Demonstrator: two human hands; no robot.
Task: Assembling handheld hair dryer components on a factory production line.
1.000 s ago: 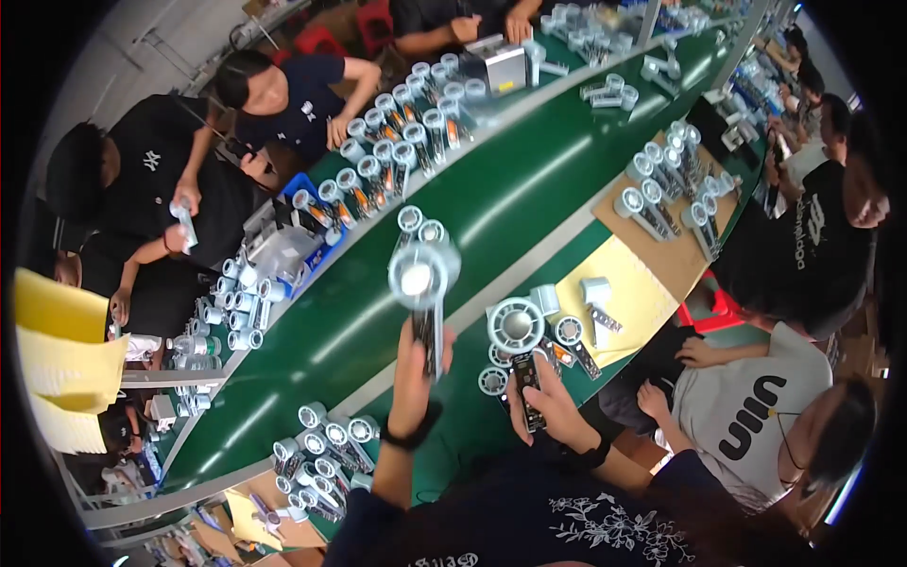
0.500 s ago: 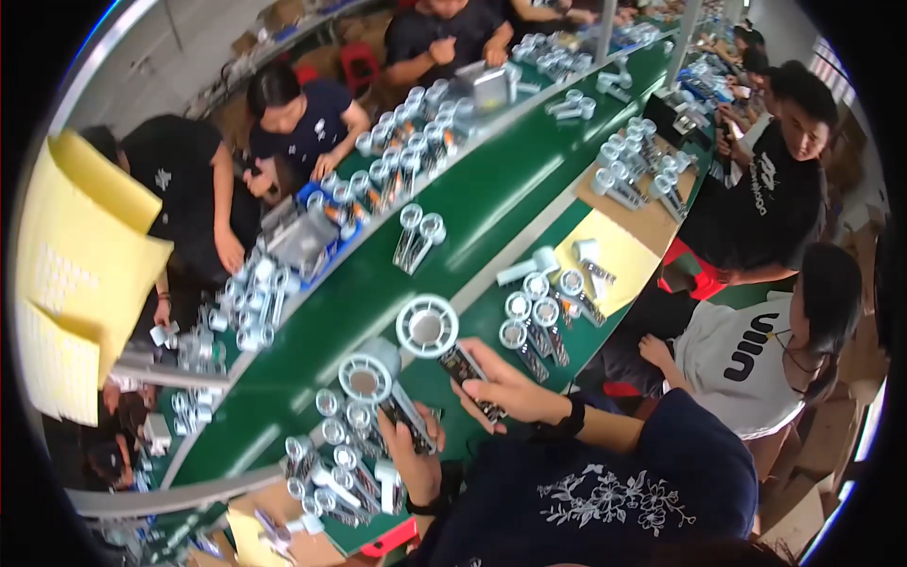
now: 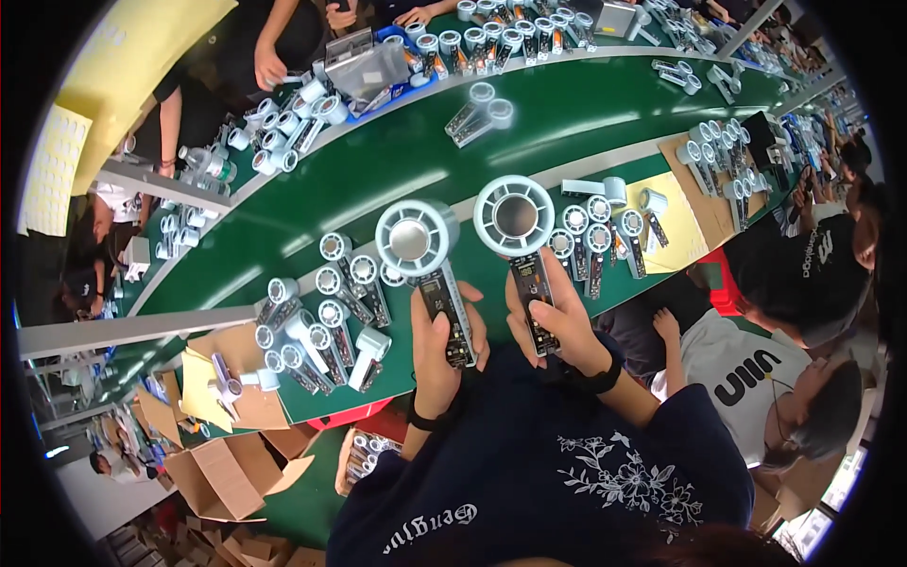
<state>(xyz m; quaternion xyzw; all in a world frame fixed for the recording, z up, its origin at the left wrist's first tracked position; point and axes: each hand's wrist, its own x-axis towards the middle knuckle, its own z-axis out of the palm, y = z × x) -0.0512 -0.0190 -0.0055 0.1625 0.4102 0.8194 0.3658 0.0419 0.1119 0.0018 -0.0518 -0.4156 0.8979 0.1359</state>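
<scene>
My left hand is closed round the handle of a pale blue handheld fan, whose open handle shows a dark circuit board. A second handheld fan of the same kind is in my right hand, its thumb lying on the board. Both fans stand side by side, their round spoked heads pointing away from me and a small gap between them. Left of my hands, several similar fans lie in a loose heap on the green table. Another group of fans lies to the right.
Beyond the table edge runs a green conveyor belt carrying two fans. Co-workers sit across it and at my right, one in a white shirt. Yellow sheet, cardboard and an open carton lie around. A metal post crosses at left.
My view has turned, and the scene sits differently in it. Both fans, held tilted and at uneven heights before, are now more upright and nearly level with each other.
</scene>
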